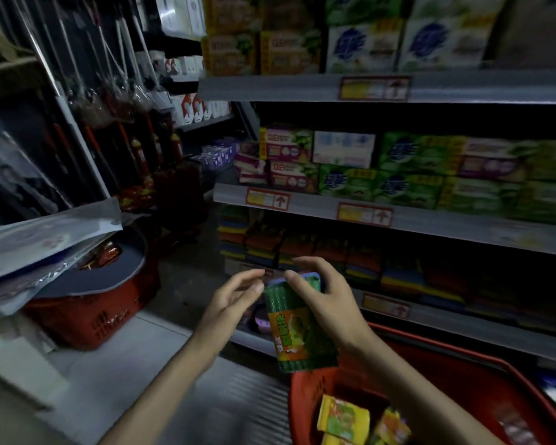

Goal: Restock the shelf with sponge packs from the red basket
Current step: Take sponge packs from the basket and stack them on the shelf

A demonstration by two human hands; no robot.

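Right hand (321, 303) grips a sponge pack (302, 351) from above. The fingers curl over its top end and the thumb lies on the near face. The pack is held upright and slightly tilted, above the near rim of the red basket (305, 393) and in front of the lowest shelf (463, 332).

The pack is a green block with a ribbed, scouring-pad texture under glossy wrap, and a purple layer shows at the top. An orange and yellow label (284, 329) carries large characters, too blurred to read.

Left hand (235, 297) is open, fingers loosely extended, with the thumb tip right at the pack's upper left corner. Cannot tell if it touches.

Inside the basket lie yellow packs (342, 415) with green and orange print, flat and rectangular. The basket wall is moulded red plastic.

On the lowest shelf stand stacked sponges (264, 245) in banded layers of red, yellow, blue and green.

On the shelf above are green soap boxes (402, 152) with a blue script logo, not legible. The price tags (268, 199) on the grey shelf lips are red-bordered, with a yellow field and a red up-arrow.

A second basket (90, 319), also red with a slotted wall, sits on the floor to the left under clear plastic bags (45, 239).
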